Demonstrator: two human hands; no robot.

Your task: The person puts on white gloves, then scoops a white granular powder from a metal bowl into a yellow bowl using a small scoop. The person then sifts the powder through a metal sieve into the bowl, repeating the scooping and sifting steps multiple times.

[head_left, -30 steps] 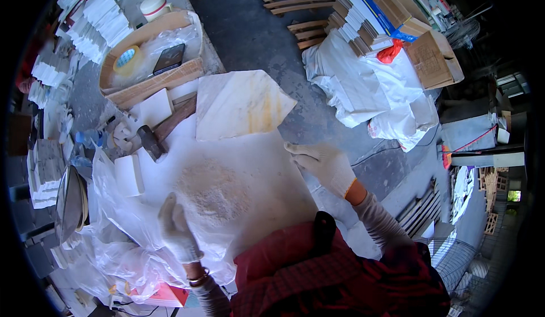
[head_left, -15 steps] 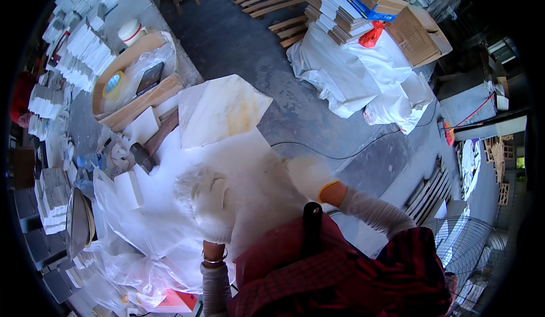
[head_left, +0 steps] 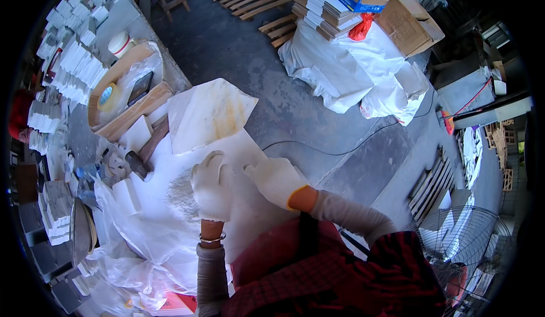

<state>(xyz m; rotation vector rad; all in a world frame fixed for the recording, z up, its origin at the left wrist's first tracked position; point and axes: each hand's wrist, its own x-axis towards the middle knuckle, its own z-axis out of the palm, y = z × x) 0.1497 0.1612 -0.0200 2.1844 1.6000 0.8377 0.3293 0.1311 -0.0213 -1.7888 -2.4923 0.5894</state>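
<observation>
Both my hands wear white knit gloves and are over a white work surface [head_left: 238, 146]. My left hand [head_left: 212, 187] is low over it with its fingers curled; whatever they may hold is hidden. Beside its outer edge lies a rough white patch [head_left: 181, 196], either loose powder or a fluffy pad. My right hand [head_left: 277, 182] is a short way to the right, fingers bent in and thumb side toward the left hand. Nothing shows plainly in its grasp. Just beyond my hands lies a white marble slab [head_left: 211, 115] with yellowish veining.
At the left are a cardboard box [head_left: 133, 109] with tape inside, a dark block [head_left: 136, 163] and crumpled clear plastic sheeting [head_left: 136, 243]. White sheeting [head_left: 335, 73] covers a pile across the floor. A black cable [head_left: 340, 152] crosses the floor; a wire fan guard [head_left: 462, 249] stands right.
My right hand has moved left, closer to my left hand, and its fingers have drawn in. The rough white patch now shows more beside my left hand. The whole view has shifted slightly.
</observation>
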